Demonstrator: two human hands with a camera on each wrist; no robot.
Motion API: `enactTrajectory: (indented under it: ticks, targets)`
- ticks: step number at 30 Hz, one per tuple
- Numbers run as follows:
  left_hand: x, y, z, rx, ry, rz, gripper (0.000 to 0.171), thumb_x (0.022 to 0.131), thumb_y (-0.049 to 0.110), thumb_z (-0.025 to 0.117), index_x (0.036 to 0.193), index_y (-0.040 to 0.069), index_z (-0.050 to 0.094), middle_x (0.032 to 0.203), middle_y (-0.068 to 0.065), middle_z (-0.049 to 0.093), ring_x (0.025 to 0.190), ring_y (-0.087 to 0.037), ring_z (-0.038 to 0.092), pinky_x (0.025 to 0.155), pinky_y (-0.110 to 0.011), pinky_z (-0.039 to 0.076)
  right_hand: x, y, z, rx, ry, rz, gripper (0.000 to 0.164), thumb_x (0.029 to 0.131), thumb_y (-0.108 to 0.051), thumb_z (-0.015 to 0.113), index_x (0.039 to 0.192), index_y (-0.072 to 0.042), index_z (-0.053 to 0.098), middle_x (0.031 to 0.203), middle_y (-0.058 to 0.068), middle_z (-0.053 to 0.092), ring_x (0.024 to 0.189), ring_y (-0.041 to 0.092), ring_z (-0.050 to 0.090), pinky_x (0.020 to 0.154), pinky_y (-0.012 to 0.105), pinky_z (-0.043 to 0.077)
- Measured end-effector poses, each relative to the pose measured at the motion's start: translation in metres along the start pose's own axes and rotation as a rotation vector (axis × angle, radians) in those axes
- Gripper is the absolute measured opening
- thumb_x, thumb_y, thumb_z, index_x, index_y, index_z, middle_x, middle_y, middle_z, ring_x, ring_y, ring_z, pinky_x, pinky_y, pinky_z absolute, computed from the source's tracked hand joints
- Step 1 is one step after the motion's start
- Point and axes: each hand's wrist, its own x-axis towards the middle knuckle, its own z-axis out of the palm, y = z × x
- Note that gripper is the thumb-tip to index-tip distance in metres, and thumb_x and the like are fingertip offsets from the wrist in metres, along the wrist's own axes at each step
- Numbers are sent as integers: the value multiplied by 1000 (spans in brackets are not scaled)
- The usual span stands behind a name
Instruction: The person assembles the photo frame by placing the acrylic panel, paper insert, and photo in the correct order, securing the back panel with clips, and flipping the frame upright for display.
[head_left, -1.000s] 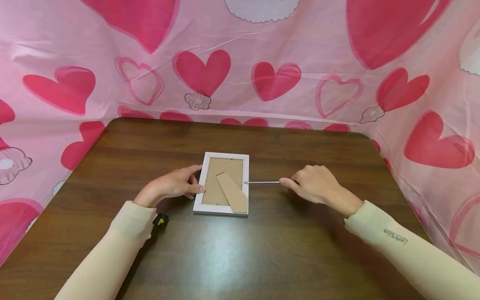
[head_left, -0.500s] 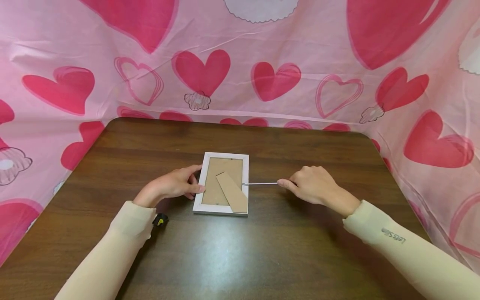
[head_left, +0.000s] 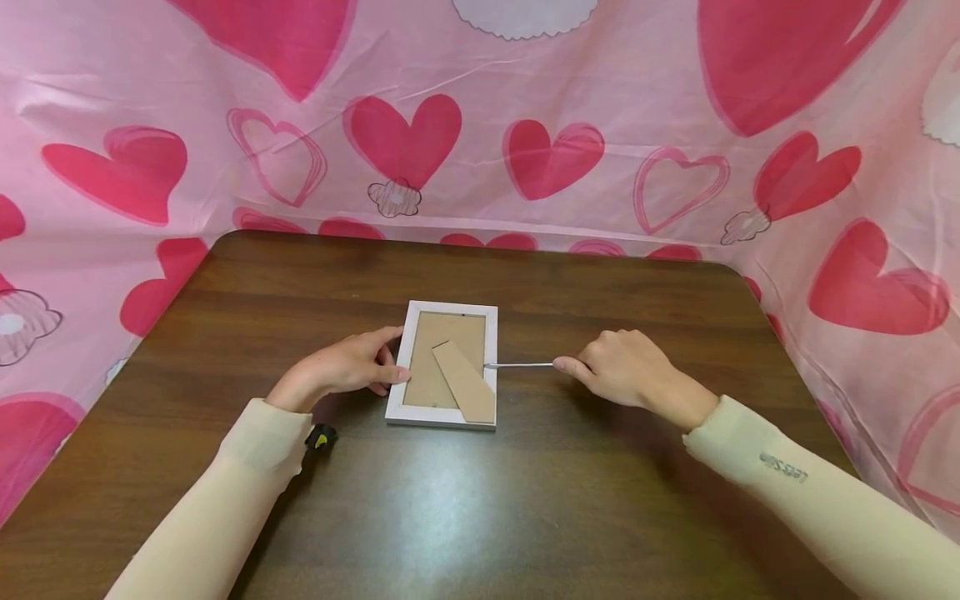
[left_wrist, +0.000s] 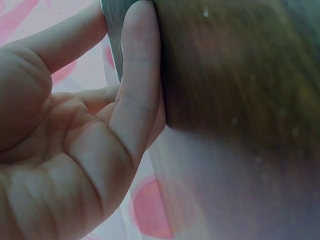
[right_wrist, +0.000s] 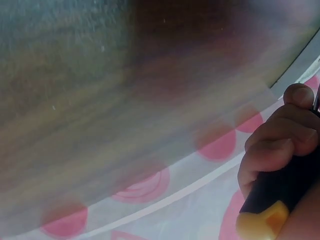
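Note:
A white picture frame lies face down on the table, its brown backboard and slanted stand leg upward. My left hand grips the left edge, thumb on top and fingers along the side; the left wrist view shows these fingers against the edge. My right hand holds a screwdriver with a thin metal shaft. Its tip touches the right inner edge of the frame, beside the backboard. In the right wrist view, curled fingers wrap the black handle with a yellow end.
The dark wooden table runs under both arms. A pink cloth with hearts hangs behind it and at both sides. By the left cuff is a small black item with a yellow mark.
My right hand and the screwdriver have shifted slightly left, and the tip has moved from the frame's right border to the backboard's edge. The left hand and frame stay in place.

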Motion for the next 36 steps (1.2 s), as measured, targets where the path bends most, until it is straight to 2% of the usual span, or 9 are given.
enactTrajectory:
  ticks: [3,13,19,30,36]
  targets:
    - [0,0,0,3,-2,4,84,85,20,73,150,8,21,90,-15,52,76,-23,60,72,-34,57,2,-1,-2,-21,-9,-8,62,96,-58,44,45,-23,38,46,-11,23,44,9,25,40,29,31]
    - [-1,1,0,10,-1,8,83,85,19,72,150,8,22,89,-15,52,76,-23,60,71,-34,57,8,-3,-11,-107,-35,-27,65,97,-61,37,45,-22,40,44,-8,36,41,14,40,47,37,46]
    - [-1,1,-1,1,-5,5,83,86,20,72,150,9,21,90,-15,52,76,-23,60,72,-35,57,10,-6,-17,-116,-66,-22,65,97,-61,38,45,-22,41,45,-7,38,42,15,41,47,38,46]
    - [-1,3,-1,16,-7,4,83,86,22,72,150,8,21,90,-15,51,76,-22,60,73,-35,56,14,-9,-23,-145,-66,-39,64,97,-59,40,45,-22,43,47,-6,42,44,17,44,49,41,49]
    - [0,2,0,7,-4,7,83,86,20,72,150,7,21,89,-15,51,76,-23,60,72,-35,57,15,-11,-27,-156,-104,-28,63,97,-59,38,47,-22,44,49,-5,43,46,18,46,51,41,50]
